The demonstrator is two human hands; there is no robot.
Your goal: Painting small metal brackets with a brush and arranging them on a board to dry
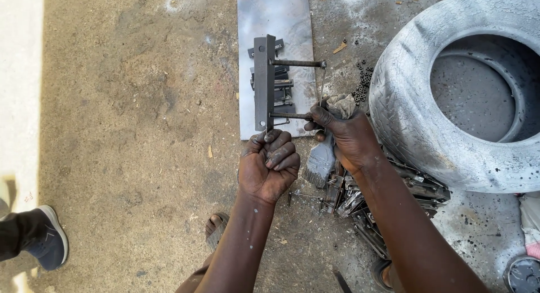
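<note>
The flat metal bar is being gripped at its lower end by the closed left hand. Its lower threaded rod is being pinched by the right hand, a rag bunched inside. Beside the bar, the tyre is being cropped by the frame.

The dark matt metal bar carries threaded steel rods. Behind it lies a dull grey metal sheet. Right of the bar, the rubber tyre looks dusty and rough.
</note>
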